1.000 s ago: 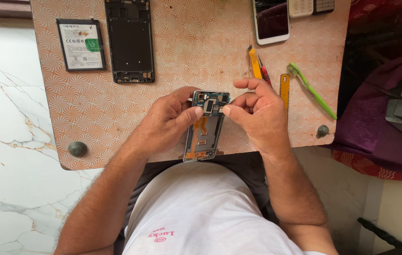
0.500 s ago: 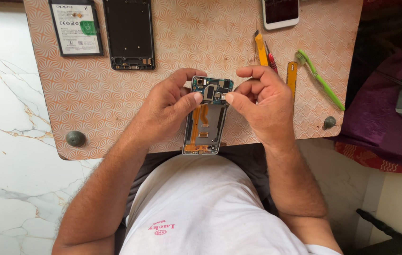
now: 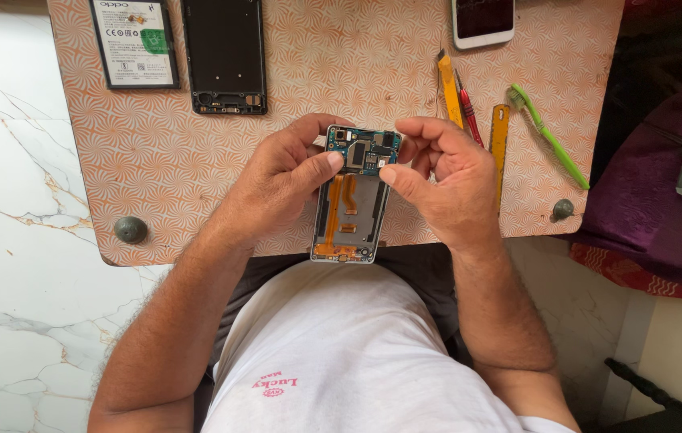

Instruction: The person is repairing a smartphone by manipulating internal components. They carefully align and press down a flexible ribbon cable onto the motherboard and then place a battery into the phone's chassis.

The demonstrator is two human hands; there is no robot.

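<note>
Opened phone [image 3: 354, 196] between both hands

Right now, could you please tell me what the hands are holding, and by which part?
Both hands, left and right, hold an opened phone at its upper end, thumbs on the circuit board.

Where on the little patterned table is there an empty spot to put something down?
The widest bare patch of the table lies left of the left hand, below the battery and the black phone frame. Another lies between that frame and the white phone. It is crowded by the right hand, where the tools and the green toothbrush lie.
</note>
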